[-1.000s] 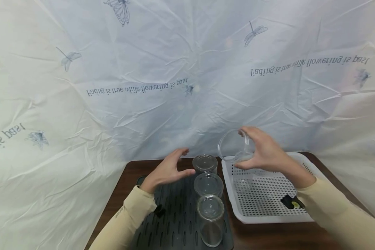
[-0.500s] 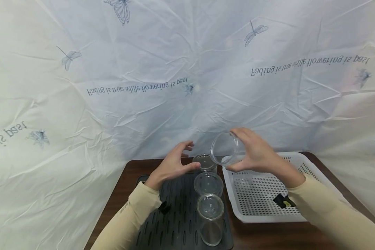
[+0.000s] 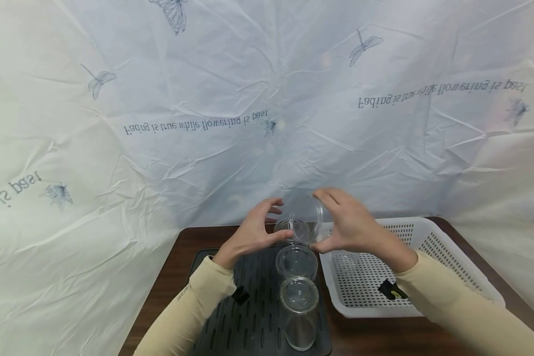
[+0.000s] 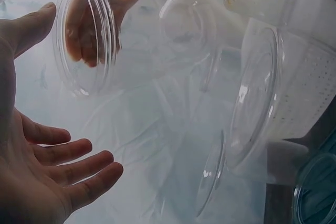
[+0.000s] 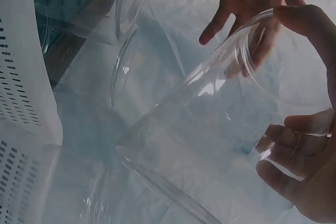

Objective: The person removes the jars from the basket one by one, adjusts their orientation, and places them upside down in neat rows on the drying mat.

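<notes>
Clear, see-through walls made the tilted jar [image 3: 306,217] hard to read in the head view, where it hung above the far end of a dark slotted tray [image 3: 249,306], overlapping the farthest of a row of three standing jars [image 3: 297,264]. The right hand [image 3: 349,222] gripped it from one side; the left hand [image 3: 254,228] held its thumb and fingers wide apart on the other. A narrow strip of wooden table [image 3: 338,341] ran between the tray's edge and the white basket [image 3: 382,312]; more tray stretched left of the row, and the printed cloth [image 3: 231,64] hung close behind. The left wrist view showed what the head view hid: the jar's ringed end, with the left thumb just beside it, though I couldn't tell whether they touched, and the four fingers spread well below, holding nothing. The right wrist view laid out the jar's whole length, with the right thumb and fingers curled round near the ringed end, and the basket's perforated wall standing well apart from that grip.
</notes>
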{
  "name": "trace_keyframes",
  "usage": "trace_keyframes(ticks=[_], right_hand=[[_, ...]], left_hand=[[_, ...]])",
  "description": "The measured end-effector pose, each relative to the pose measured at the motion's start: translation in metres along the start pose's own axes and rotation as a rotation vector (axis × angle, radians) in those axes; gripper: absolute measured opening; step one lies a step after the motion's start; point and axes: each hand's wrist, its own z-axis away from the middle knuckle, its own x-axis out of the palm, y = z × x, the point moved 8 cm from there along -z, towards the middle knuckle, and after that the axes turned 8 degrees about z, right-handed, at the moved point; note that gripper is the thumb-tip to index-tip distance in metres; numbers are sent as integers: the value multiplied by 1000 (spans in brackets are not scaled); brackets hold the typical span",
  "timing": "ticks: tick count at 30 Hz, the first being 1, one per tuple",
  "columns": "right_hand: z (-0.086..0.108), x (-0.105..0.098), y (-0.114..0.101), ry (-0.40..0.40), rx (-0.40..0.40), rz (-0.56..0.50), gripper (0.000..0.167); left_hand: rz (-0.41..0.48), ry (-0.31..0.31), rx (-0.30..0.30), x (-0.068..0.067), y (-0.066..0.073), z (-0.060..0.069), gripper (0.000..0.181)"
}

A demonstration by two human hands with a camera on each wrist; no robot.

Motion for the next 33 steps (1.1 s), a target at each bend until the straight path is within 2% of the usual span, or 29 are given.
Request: trace_keyframes(ticks=[9,21,26,33], right_hand=[[-3,6,-12,23,-44,76,104],[-6,14,-24,25,-97,169,102],[-7,18,-30,31,-119,210,105],[-10,22,-33,33,-102,246,107]], left_hand=[[62,-21,12,8,6,-6,101],[71,-48,15,14,9,-7,106],[84,-62,15,16,8,-8,102],[71,-58,-2,17,7,-8,89]])
